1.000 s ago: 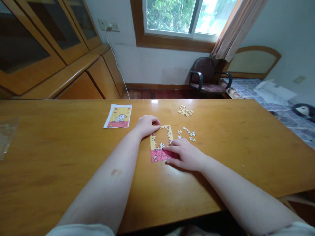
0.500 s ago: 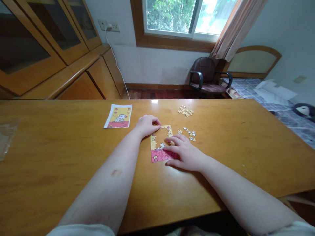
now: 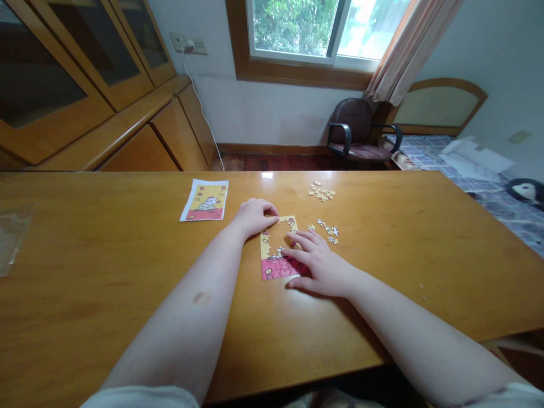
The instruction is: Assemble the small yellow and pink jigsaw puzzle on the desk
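Note:
A small, partly built jigsaw puzzle (image 3: 272, 262) with a yellow border and pink bottom lies on the wooden table (image 3: 106, 272). My left hand (image 3: 254, 216) rests at its top left corner, fingers curled onto the upper edge. My right hand (image 3: 319, 263) lies over the puzzle's right side with fingers spread flat, fingertips near the white pieces in the middle. Loose pieces (image 3: 327, 230) lie just right of the puzzle, and a second heap of loose pieces (image 3: 321, 192) sits further back.
A printed reference picture (image 3: 204, 200) lies to the left of the puzzle. A clear plastic bag (image 3: 11, 235) sits at the table's left edge. Beyond the table are wooden cabinets (image 3: 85, 85), an office chair (image 3: 359, 133) and a bed (image 3: 476, 170).
My right hand has slid slightly up and away over the puzzle's right side, fingers reaching higher. My left hand has stayed in place.

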The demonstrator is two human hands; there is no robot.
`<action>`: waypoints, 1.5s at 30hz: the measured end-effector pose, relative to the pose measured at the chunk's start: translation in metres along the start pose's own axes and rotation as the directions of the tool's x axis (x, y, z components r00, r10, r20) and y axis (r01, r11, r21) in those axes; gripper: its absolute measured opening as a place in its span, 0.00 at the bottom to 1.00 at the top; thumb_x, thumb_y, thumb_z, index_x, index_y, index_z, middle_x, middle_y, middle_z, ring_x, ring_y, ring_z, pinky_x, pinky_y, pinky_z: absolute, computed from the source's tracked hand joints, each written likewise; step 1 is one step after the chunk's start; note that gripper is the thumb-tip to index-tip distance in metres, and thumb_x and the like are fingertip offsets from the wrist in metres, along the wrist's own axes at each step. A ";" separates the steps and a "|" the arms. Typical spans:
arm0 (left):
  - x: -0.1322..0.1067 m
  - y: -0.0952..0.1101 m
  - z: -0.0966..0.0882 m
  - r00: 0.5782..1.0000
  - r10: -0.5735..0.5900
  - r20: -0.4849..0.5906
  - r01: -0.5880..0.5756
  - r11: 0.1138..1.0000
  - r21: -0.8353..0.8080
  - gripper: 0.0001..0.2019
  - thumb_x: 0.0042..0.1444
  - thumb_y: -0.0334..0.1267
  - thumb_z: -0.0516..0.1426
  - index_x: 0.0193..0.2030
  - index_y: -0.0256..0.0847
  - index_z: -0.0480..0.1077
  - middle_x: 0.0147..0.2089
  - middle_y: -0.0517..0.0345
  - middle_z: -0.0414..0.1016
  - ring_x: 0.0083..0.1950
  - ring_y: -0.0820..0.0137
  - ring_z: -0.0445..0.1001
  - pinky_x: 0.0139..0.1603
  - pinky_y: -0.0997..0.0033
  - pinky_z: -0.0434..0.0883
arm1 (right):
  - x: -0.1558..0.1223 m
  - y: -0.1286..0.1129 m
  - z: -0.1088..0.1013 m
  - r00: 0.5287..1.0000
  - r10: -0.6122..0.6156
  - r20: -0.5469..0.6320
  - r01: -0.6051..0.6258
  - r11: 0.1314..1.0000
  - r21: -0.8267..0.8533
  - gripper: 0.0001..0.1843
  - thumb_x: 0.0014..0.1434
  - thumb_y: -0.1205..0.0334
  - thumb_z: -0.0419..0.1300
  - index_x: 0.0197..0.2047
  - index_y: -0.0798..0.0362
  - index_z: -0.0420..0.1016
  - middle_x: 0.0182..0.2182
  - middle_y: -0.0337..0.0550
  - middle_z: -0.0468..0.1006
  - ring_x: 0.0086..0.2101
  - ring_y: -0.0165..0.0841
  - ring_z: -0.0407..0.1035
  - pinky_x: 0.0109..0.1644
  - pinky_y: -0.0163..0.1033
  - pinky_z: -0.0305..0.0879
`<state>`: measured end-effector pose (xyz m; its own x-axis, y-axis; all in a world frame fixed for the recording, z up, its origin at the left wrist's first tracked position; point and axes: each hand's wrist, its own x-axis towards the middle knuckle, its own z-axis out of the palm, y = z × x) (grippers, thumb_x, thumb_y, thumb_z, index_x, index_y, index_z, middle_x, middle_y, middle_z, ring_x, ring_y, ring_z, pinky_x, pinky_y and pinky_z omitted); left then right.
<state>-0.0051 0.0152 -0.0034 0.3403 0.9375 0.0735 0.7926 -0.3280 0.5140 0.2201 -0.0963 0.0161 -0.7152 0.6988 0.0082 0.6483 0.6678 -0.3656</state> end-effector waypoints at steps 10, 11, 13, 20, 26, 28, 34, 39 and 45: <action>-0.001 0.000 0.001 1.000 -0.001 -0.012 0.001 1.000 0.008 0.08 0.50 0.44 0.61 0.34 0.47 0.80 0.39 0.59 0.81 0.44 0.63 0.74 0.45 0.65 0.69 | 0.000 -0.001 -0.001 1.000 -0.001 0.028 0.000 1.000 0.019 0.39 0.56 0.37 0.61 0.64 0.49 0.67 0.66 0.55 0.60 0.65 0.53 0.48 0.69 0.63 0.40; -0.001 0.000 0.000 1.000 -0.004 -0.009 0.004 1.000 0.008 0.08 0.50 0.44 0.61 0.34 0.47 0.80 0.39 0.59 0.81 0.44 0.63 0.74 0.45 0.65 0.69 | 0.000 -0.002 -0.001 1.000 -0.002 0.030 0.002 1.000 0.025 0.39 0.56 0.37 0.61 0.64 0.49 0.67 0.66 0.54 0.60 0.65 0.53 0.48 0.69 0.63 0.41; -0.001 0.000 0.000 1.000 -0.006 -0.003 0.007 1.000 0.006 0.08 0.50 0.44 0.60 0.34 0.46 0.80 0.39 0.59 0.81 0.44 0.63 0.74 0.45 0.65 0.69 | 0.000 -0.002 -0.001 1.000 -0.005 0.028 0.004 1.000 0.029 0.39 0.55 0.37 0.61 0.65 0.50 0.67 0.66 0.54 0.60 0.65 0.52 0.49 0.69 0.62 0.41; -0.001 0.000 0.000 1.000 -0.001 -0.008 0.001 1.000 0.005 0.08 0.50 0.44 0.60 0.33 0.46 0.80 0.39 0.59 0.81 0.44 0.63 0.74 0.45 0.65 0.69 | -0.001 0.000 0.001 1.000 0.000 0.012 0.000 1.000 0.018 0.37 0.55 0.39 0.62 0.64 0.49 0.68 0.66 0.55 0.60 0.65 0.52 0.48 0.69 0.62 0.41; -0.001 0.000 0.000 1.000 0.008 -0.011 -0.008 1.000 0.001 0.09 0.50 0.44 0.60 0.33 0.45 0.79 0.38 0.58 0.81 0.43 0.63 0.74 0.44 0.66 0.69 | -0.001 0.001 0.000 1.000 -0.018 0.001 0.018 0.999 0.045 0.35 0.56 0.41 0.63 0.62 0.49 0.70 0.63 0.54 0.64 0.65 0.51 0.50 0.69 0.62 0.41; 0.000 0.000 0.000 1.000 0.005 -0.005 -0.005 1.000 0.003 0.09 0.50 0.44 0.60 0.34 0.45 0.79 0.38 0.58 0.81 0.43 0.63 0.74 0.44 0.66 0.69 | -0.002 0.001 0.001 1.000 -0.028 -0.002 0.028 0.999 0.043 0.35 0.56 0.41 0.63 0.62 0.50 0.70 0.63 0.53 0.65 0.64 0.51 0.50 0.69 0.62 0.41; 0.000 -0.001 0.000 1.000 0.010 -0.003 -0.010 1.000 -0.004 0.09 0.51 0.44 0.60 0.34 0.46 0.79 0.38 0.58 0.81 0.43 0.63 0.74 0.44 0.65 0.69 | -0.002 -0.002 -0.001 0.998 -0.032 -0.055 0.033 0.999 0.015 0.30 0.58 0.43 0.62 0.59 0.50 0.72 0.60 0.51 0.69 0.62 0.48 0.56 0.68 0.58 0.46; -0.001 -0.001 -0.001 1.000 0.004 0.003 -0.004 1.000 0.001 0.08 0.50 0.44 0.60 0.33 0.46 0.79 0.38 0.58 0.81 0.43 0.63 0.74 0.44 0.64 0.69 | -0.002 0.024 -0.015 0.870 0.406 -0.278 -0.446 0.890 -0.097 0.15 0.65 0.65 0.51 0.49 0.56 0.77 0.46 0.51 0.79 0.46 0.40 0.71 0.54 0.44 0.64; -0.001 0.001 -0.002 1.000 0.000 0.007 0.000 1.000 0.003 0.08 0.51 0.43 0.59 0.33 0.46 0.79 0.38 0.58 0.81 0.44 0.63 0.74 0.45 0.64 0.69 | -0.013 0.066 -0.036 0.649 0.729 -0.217 -0.760 0.632 -0.150 0.17 0.65 0.65 0.49 0.46 0.53 0.79 0.45 0.52 0.80 0.47 0.43 0.72 0.48 0.42 0.65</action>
<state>-0.0056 0.0140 -0.0012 0.3437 0.9366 0.0675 0.7943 -0.3283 0.5112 0.2814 -0.0518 0.0248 0.0648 0.9961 -0.0597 0.9927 -0.0705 -0.0983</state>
